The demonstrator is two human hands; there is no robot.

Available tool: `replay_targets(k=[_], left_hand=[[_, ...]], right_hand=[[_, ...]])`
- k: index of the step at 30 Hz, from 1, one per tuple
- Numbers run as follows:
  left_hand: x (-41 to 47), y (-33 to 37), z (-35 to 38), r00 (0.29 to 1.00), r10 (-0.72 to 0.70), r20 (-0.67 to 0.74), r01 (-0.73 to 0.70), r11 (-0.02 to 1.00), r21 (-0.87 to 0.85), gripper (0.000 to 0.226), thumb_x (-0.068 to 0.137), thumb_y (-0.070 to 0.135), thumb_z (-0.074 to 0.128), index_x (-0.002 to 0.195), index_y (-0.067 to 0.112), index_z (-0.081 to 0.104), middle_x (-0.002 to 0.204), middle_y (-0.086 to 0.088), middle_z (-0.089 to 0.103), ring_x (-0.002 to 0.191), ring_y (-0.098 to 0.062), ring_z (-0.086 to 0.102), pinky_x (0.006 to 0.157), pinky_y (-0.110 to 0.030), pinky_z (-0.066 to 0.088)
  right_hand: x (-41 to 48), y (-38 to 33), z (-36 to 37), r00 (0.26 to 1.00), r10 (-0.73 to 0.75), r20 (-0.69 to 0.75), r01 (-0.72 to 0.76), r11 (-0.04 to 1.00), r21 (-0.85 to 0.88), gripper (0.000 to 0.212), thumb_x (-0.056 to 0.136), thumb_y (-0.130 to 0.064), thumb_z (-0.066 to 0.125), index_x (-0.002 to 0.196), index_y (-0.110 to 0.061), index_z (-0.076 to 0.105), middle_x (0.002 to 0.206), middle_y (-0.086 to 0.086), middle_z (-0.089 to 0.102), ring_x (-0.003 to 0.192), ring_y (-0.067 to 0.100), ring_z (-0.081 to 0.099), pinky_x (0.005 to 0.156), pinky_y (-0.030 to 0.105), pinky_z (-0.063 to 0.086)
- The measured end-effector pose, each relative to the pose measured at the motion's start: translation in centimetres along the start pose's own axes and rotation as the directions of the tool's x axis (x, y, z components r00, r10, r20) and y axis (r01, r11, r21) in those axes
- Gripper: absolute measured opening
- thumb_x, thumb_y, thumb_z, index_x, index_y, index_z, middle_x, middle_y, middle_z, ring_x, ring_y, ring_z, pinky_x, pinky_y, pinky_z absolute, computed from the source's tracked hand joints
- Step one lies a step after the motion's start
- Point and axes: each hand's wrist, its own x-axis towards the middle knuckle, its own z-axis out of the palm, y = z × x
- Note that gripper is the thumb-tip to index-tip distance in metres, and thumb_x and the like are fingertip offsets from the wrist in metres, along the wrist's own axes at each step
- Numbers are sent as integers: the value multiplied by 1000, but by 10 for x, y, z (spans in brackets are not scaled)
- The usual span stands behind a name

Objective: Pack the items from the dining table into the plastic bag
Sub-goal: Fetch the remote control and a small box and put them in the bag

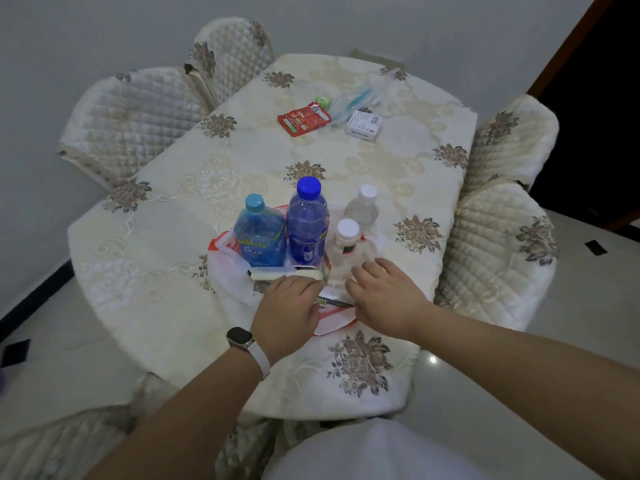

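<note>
A white plastic bag with red print (230, 271) lies open on the near part of the dining table (166, 244). Standing in or on it are a light blue bottle (258, 237), a dark blue bottle (306, 226) and a small clear bottle with a white cap (346, 242). A second clear bottle (362, 209) stands just behind. My left hand (287, 313) curls over the near end of a cream box (277, 271) at the bag's mouth. A dark flat pack marked "100" (334, 301) pokes out between my hands. My right hand (384, 296) rests with fingers spread on the bag beside the small bottle.
At the table's far side lie a red packet (304, 118), a small green packet (322, 101), a clear wrapper with something teal inside (356, 97) and a white box (363, 124). Quilted chairs (131, 119) ring the table. A dark doorway is at the far right.
</note>
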Motion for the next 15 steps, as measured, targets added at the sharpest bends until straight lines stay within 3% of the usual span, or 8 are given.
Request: replay_targets(k=[5,11,15], left_hand=[[9,59,-4,999,-5,35,3,997,72,36,80,25,70,115,17,68,112,-2,69,102,-23,63,91,-38,49],[34,159,8,998,50,47,-54,994,97,39,88,32,63,124,19,64,121,-2,66,109,-22,61,96,-39,48],[64,228,30,987,158,8,-159,985,72,39,87,31,62,122,15,65,119,-7,66,106,-28,60,90,-41,47]], right_hand=[[-53,25,3,990,140,-34,-136,985,107,43,84,-42,44,104,-11,64,104,11,64,95,32,59,89,44,45],[-142,71,2,953,271,-134,-235,944,231,44,84,-43,47,108,-10,65,104,12,64,96,33,59,86,44,48],[-212,110,6,918,369,-147,-318,904,287,43,85,-43,47,106,-12,66,104,9,65,99,31,59,89,44,46]])
